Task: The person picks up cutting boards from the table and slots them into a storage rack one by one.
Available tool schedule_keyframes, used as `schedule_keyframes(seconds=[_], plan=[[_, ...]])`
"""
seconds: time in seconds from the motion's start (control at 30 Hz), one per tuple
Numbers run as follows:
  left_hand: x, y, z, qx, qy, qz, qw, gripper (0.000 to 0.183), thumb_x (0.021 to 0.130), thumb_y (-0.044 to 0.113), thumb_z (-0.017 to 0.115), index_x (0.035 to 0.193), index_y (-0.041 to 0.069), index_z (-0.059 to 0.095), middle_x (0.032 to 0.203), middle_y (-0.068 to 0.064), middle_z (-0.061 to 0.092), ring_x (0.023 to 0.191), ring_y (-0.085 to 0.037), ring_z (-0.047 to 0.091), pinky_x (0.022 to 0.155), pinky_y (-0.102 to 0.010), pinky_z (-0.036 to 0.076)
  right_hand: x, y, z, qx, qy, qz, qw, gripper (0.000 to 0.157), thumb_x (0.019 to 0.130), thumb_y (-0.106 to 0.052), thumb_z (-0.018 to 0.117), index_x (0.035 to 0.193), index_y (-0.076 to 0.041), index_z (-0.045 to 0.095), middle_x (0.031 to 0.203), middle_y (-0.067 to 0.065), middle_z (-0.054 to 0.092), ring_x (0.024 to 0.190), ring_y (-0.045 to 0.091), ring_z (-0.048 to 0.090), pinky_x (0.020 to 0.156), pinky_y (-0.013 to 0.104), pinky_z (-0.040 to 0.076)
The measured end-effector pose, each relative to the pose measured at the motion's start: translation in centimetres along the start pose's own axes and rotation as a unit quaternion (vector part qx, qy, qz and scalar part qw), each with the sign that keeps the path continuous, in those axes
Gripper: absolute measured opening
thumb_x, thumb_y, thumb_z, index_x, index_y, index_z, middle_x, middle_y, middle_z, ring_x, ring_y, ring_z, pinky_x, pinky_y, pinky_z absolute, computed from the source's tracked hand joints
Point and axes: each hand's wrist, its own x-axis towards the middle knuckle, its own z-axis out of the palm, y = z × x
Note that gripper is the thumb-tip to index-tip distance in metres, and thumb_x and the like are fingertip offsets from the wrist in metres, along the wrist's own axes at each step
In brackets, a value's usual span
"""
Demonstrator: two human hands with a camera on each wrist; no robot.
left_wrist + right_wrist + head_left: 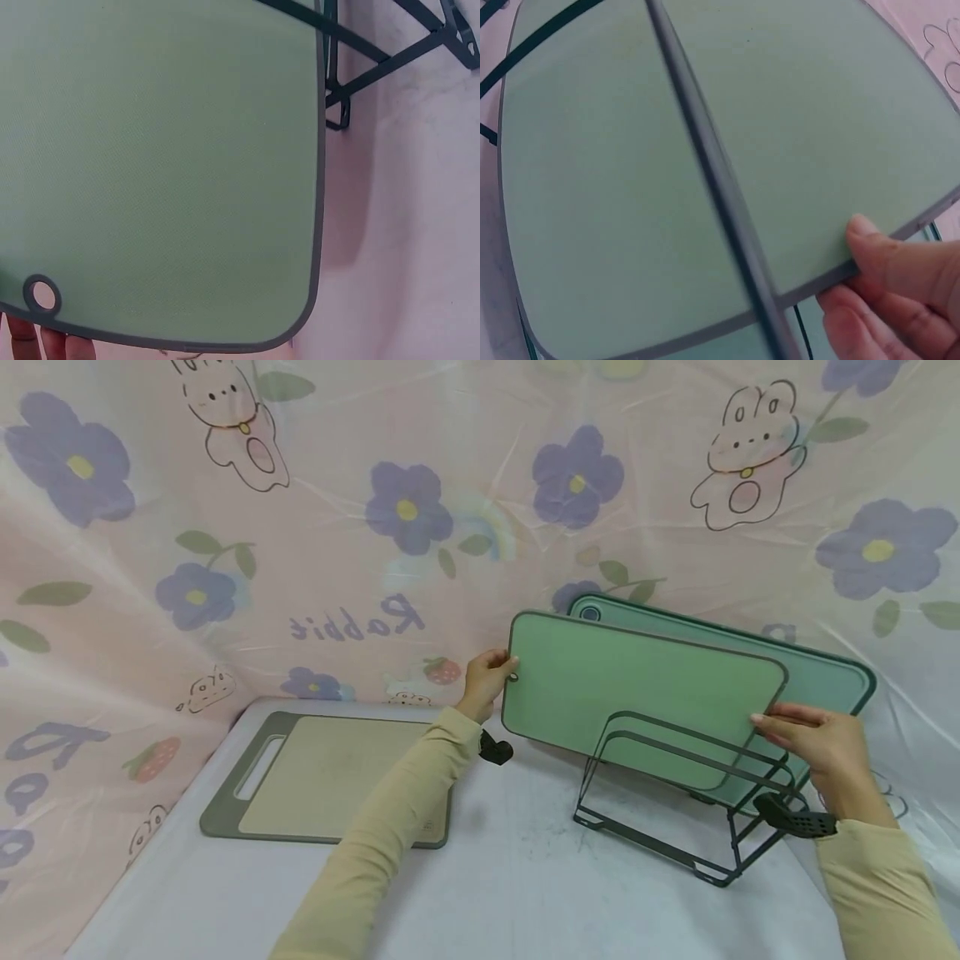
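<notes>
A green cutting board (637, 685) with a dark rim stands tilted on its long edge in a black wire rack (652, 843). My left hand (486, 681) pinches its left end beside the small hanging hole (43, 295). At the opposite end, my right hand (828, 747) pinches the edge, thumb on the front face and fingers behind, as the right wrist view shows. Behind it leans a larger teal cutting board (832, 672), partly hidden by the green one. The rack's front wires cross before the green board's lower part.
A beige cutting board (337, 768) with a grey-green border and a handle slot lies flat on the white-covered table (517, 893) at the left. A patterned curtain (480, 568) hangs close behind the table. Wrist camera mounts sit on both wrists.
</notes>
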Motion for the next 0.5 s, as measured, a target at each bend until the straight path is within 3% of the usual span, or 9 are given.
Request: schedule_keyframes(seconds=[0.23, 0.5], plan=[[-0.5, -0.4, 1.3, 0.021, -0.005, -0.004, 0.9998, 0.022, 0.091, 0.010, 0.069, 0.108, -0.004, 0.068, 0.096, -0.007, 0.062, 0.088, -0.015, 0.055, 0.079, -0.028, 0.051, -0.3, 1.0, -1.5, 0.005, -0.005, 0.003, 1.000, 0.026, 0.084, -0.036, 0.077, 0.100, -0.026, 0.059, 0.080, -0.027, 0.060, 0.071, -0.008, 0.062, 0.103, 0.066, -0.004], [-1.1, -0.7, 3.0, 0.010, 0.006, -0.004, 0.9999, 0.021, 0.090, 0.007, 0.070, 0.107, -0.005, 0.068, 0.097, -0.009, 0.064, 0.086, -0.016, 0.056, 0.076, -0.028, 0.053, -0.1, 2.0, -2.5, -0.027, 0.024, 0.013, 0.999, 0.040, 0.084, -0.042, 0.075, 0.112, -0.020, 0.057, 0.080, -0.031, 0.053, 0.068, -0.013, 0.057, 0.104, 0.067, 0.002]])
